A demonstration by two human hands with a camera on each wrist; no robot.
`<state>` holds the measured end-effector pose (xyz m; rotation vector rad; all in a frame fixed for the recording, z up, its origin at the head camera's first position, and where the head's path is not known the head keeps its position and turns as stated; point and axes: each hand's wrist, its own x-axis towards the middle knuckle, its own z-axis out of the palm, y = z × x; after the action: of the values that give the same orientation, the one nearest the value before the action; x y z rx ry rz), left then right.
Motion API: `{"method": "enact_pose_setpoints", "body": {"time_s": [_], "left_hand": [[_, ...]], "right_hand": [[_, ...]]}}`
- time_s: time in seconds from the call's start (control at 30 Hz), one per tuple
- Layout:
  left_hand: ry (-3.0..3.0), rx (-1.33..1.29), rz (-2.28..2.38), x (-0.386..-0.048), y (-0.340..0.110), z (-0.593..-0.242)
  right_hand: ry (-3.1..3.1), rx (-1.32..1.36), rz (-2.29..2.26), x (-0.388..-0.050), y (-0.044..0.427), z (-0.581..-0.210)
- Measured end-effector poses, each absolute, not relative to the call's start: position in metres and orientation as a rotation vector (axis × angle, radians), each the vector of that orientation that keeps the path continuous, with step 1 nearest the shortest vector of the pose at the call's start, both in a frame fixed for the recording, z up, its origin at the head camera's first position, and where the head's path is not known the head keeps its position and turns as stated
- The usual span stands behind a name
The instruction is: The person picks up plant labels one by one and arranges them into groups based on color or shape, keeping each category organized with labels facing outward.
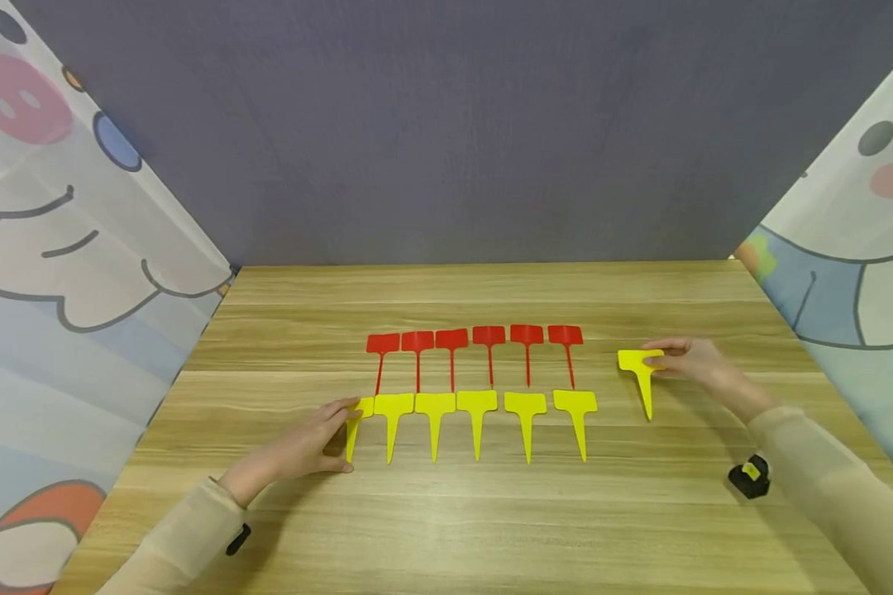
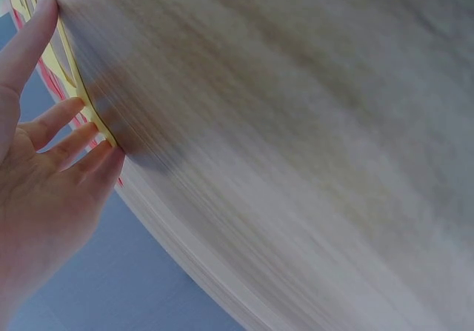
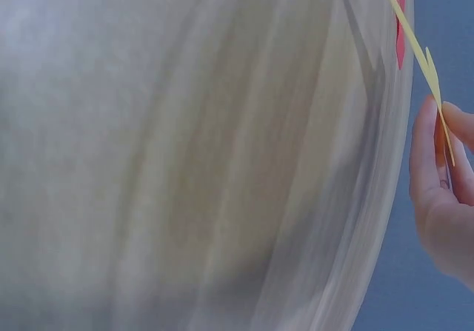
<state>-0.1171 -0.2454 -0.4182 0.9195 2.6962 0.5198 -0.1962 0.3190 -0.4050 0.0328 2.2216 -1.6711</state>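
Observation:
In the head view, my left hand (image 1: 301,446) touches the leftmost yellow plant label (image 1: 352,434) of a row, its fingertips on the label's head and its thumb near the pointed end. Up close in the left wrist view, that hand (image 2: 55,186) has its fingers extended along the label's edge. Off to the right, my right hand (image 1: 698,365) pinches another yellow plant label (image 1: 644,387) by its head, point downward. The right wrist view has this label (image 3: 418,46) seen edge-on between thumb and fingers, above the wood.
Several yellow plant labels (image 1: 478,402) lie side by side on the wooden table (image 1: 446,529), points toward me. Behind them runs a row of several red plant labels (image 1: 527,335). A grey panel (image 1: 446,140) rises behind the table, with cartoon-printed curtains (image 1: 119,248) at both sides.

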Motion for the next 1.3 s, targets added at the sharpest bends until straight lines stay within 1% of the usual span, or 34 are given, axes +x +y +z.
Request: {"method": "enact_pose_setpoints", "body": {"time_s": [0.23, 0.53, 0.97, 1.3], "left_hand": [[2.697, 0.92, 0.522, -0.117, -0.246, -0.419], [2.696, 0.916, 0.527, -0.117, -0.245, -0.418], [2.699, 0.924, 0.525, -0.117, -0.246, -0.42], [2.692, 0.905, 0.524, -0.117, -0.246, -0.42]], "right_hand": [[2.14, 0.004, -1.706, -0.192, 0.315, -0.408], [2.154, -0.027, -1.63, -0.187, 0.31, -0.412], [2.123, 0.026, -1.573, -0.184, 0.308, -0.415], [2.138, 0.017, -1.531, -0.18, 0.308, -0.415]]}}
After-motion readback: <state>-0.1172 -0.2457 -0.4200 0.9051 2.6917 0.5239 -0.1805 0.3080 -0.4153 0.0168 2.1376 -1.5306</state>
